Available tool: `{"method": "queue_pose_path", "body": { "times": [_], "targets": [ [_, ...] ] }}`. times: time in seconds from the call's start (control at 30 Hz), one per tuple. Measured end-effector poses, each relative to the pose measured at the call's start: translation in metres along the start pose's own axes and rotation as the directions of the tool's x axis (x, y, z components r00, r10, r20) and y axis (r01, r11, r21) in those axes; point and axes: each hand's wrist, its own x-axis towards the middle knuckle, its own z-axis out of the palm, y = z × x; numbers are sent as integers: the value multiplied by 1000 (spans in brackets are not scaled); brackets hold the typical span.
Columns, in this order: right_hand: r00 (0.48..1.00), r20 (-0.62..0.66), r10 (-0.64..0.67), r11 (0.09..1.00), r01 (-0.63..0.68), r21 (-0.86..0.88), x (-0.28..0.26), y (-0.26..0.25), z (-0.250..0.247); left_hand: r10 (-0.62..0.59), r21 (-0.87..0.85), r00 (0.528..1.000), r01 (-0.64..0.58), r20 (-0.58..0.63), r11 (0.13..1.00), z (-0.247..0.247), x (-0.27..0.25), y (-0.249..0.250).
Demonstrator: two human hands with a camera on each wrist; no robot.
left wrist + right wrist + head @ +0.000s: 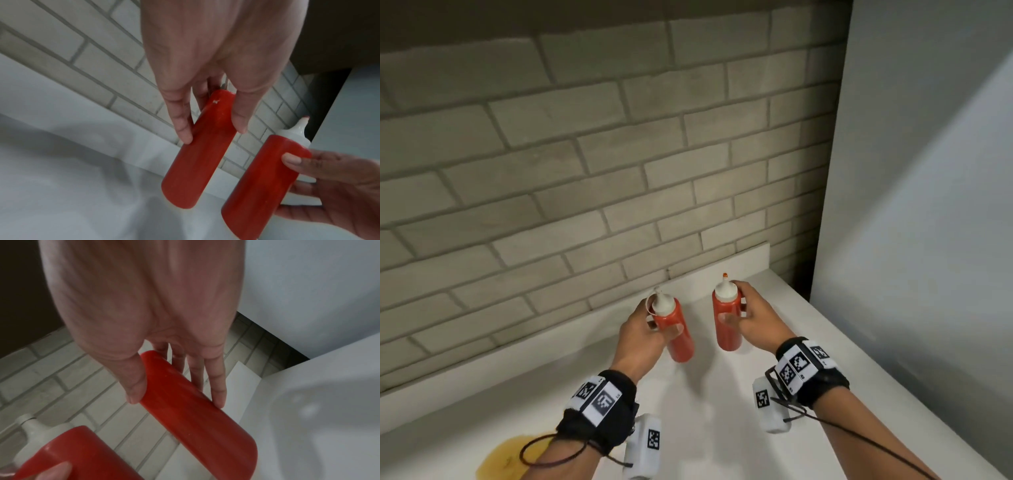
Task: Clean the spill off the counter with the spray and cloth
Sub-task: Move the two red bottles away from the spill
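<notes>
Currently each hand has a red plastic squeeze bottle with a white conical nozzle cap, both near the back of the white counter by the grey brick-pattern wall. The left hand wraps thumb and fingers round the upper body of the left squeeze bottle, which tilts with its base toward the camera; the left wrist view shows that base clear of the surface. The right hand grips the right squeeze bottle near its shoulder, thumb in front, fingers behind; it stands closer to upright. Whether its base touches the counter I cannot tell.

Likely reason for the holds: both bottles are being shifted toward the back corner, away from the working area, so wiping can go ahead unobstructed. This is a judgement from position only.

Contents: both bottles look full of an opaque red sauce up to the caps. The right one has a small orange-red tip on its nozzle; the left one's nozzle appears plain white, with a thin loop, perhaps a cap tether, beside it.

Task's thing: the spill, a yellowish-amber puddle, lies at the lower left of the head view, partly hidden under the left forearm, well apart from the bottles. Neither spray nor cloth shows in any view, so cleaning proper has not begun. A pale panel closes the right side.
</notes>
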Motion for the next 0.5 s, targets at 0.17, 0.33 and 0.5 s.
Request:
{"method": "queue_pose_path", "body": {
  "times": [0.17,0.33,0.5],
  "targets": [
    [1000,24,2,998,-1,-57,50,6,-28,-41,34,999,42,-33,999,53,47,14],
    [999,48,-3,989,10,-149,98,10,-35,-49,56,996,53,-70,997,83,103,13],
    [1000,22,8,977,-3,-211,146,29,-39,-46,119,996,55,-82,991,103,150,9]
  ]
}}
